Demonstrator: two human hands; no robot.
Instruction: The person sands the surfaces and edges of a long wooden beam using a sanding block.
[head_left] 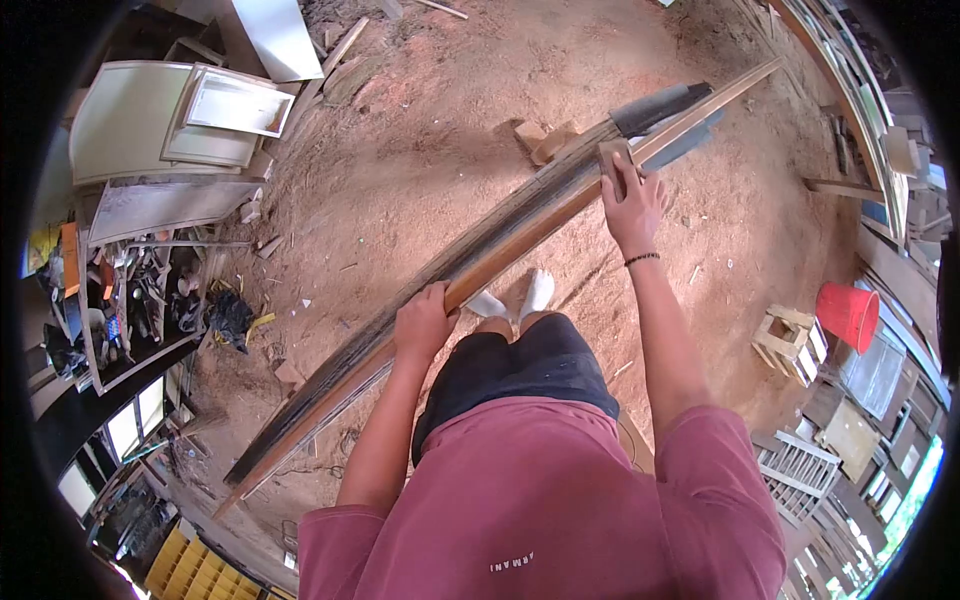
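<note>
A long brown wooden board (530, 239) runs diagonally in front of me, lying along a dark, weathered beam (470, 238). My left hand (424, 322) is wrapped over the board near its middle. Farther up, my right hand (633, 205) holds a small brown block (615, 160) against the board's face, fingers bent over it. Beside the upper end of the beam is a grey wrapped piece (655, 108).
Left stand pale panels (135, 120) and a cluttered shelf (130, 290). On the right are a red bucket (845, 316), a wooden stool (788, 342) and a slatted crate (797, 470). A yellow rack (200, 570) is at lower left.
</note>
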